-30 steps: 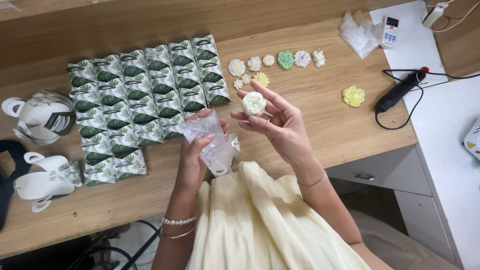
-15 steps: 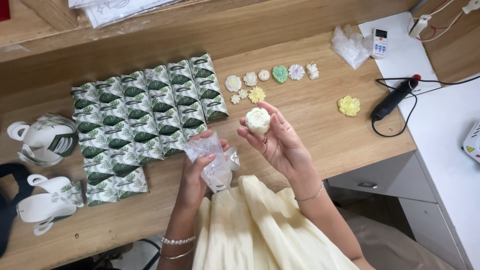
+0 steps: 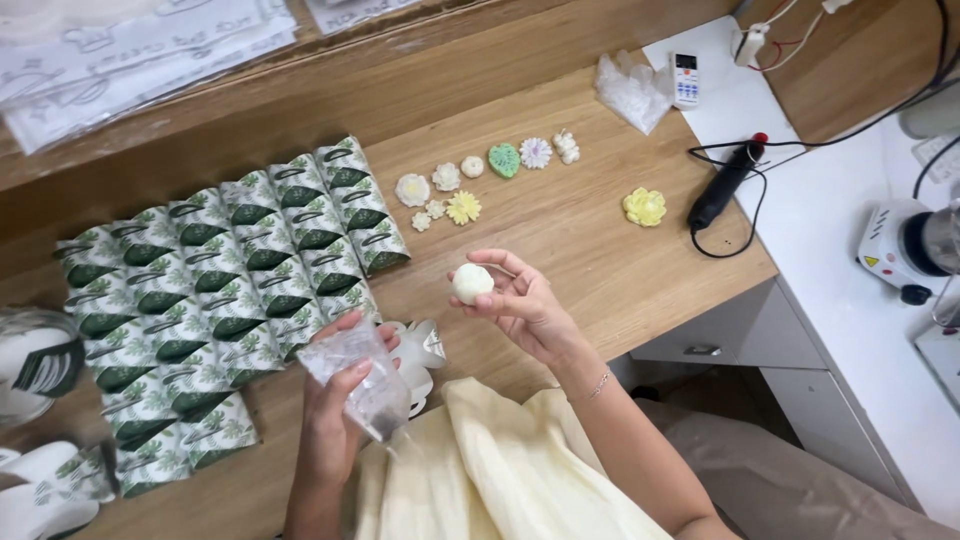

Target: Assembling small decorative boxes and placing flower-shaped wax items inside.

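Dozens of leaf-print boxes [image 3: 220, 290] are lying folded in rows on the desk [image 3: 600, 250]. We are judging the packing as mid-way: ten loose soaps [image 3: 470, 180] are waiting beyond them. Our right hand [image 3: 515, 300] is pinching a cream soap [image 3: 471, 283] above the desk edge; our left hand [image 3: 335, 420] is gripping a clear bag [image 3: 360, 375]. Flat white blanks [image 3: 45, 490] are sitting far left.
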